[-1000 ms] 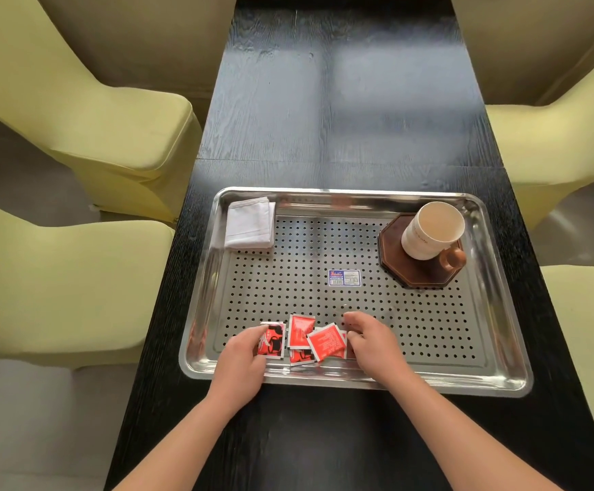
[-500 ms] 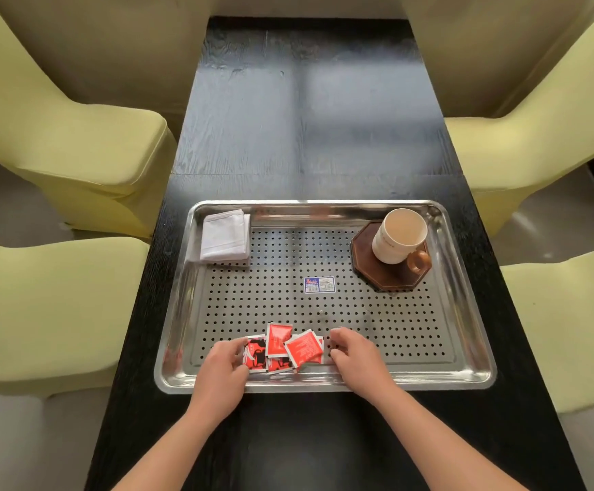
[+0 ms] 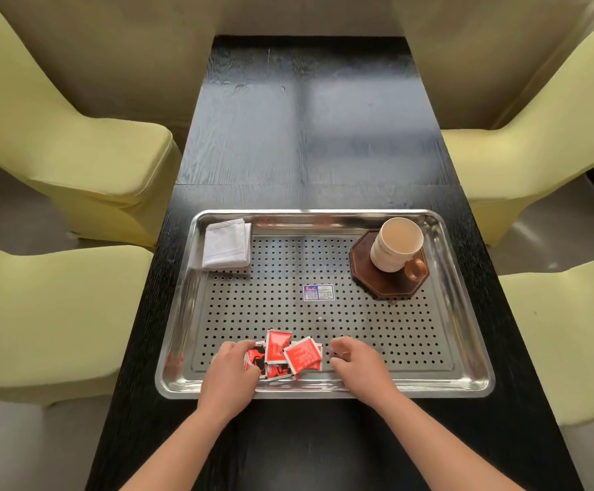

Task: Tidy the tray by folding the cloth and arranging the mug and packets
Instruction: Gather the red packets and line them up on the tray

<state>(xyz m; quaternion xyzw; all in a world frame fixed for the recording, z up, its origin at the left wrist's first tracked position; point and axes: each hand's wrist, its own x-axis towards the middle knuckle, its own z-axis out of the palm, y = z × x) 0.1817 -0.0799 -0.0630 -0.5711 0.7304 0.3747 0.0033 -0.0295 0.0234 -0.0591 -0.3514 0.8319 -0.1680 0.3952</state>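
**Ana:** Head camera view, looking down: what sits on the dark wooden table (image 3: 309, 136)?

**Ben:** A rectangular stainless steel tray (image 3: 472, 334) with a perforated floor lies at the near end of the table, its long sides running left to right. A small blue and white sticker (image 3: 318, 292) is stuck near the middle of the tray floor.

**Ana:** Where is the cloth?

**Ben:** A white cloth (image 3: 227, 245), folded into a neat rectangle, lies in the tray's far left corner, partly up against the rim.

**Ana:** And the mug?

**Ben:** A cream mug (image 3: 396, 244) with a brown handle stands upright on a dark brown octagonal coaster (image 3: 389, 287) in the far right corner. Its handle points toward the near right.

**Ana:** The packets?

**Ben:** Several red and white packets (image 3: 290, 356) lie in a loose overlapping cluster by the tray's near edge, left of centre.

**Ana:** What are the hands doing?

**Ben:** The left hand (image 3: 230, 375) rests at the cluster's left side, fingers curled against the leftmost packets and touching them. The right hand (image 3: 357, 363) sits just beside the cluster's right side, fingers bent loosely inward, gripping nothing; whether it touches a packet is unclear.

**Ana:** Anything around the table?

**Ben:** Yellow-green covered chairs (image 3: 76, 143) stand along both long sides.
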